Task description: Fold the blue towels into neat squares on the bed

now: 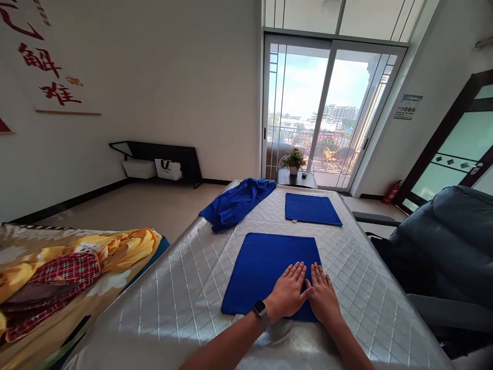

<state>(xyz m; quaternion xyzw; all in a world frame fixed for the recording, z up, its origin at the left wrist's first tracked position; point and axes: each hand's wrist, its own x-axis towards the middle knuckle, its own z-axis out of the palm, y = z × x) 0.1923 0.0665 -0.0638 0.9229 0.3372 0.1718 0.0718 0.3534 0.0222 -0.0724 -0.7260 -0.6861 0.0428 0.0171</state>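
A flat blue cloth cover (265,262), roughly square with a small white tag at its near edge, lies on the silvery quilted bed (185,293). My left hand (290,290), with a watch on the wrist, rests flat on its right part. Beside it my right hand (322,293) lies flat along the right edge, fingers stretched out. The thumbs touch or nearly touch. Neither hand grips anything. Farther back lies a second flat blue cloth cover (313,208), and to its left a crumpled blue cloth (241,203).
Another bed with a yellow and red checked cloth (65,277) on it stands at the left. A dark padded chair (450,241) is close on the right. Behind the bed a potted plant (294,160) sits on a small table before the sliding glass door (300,82).
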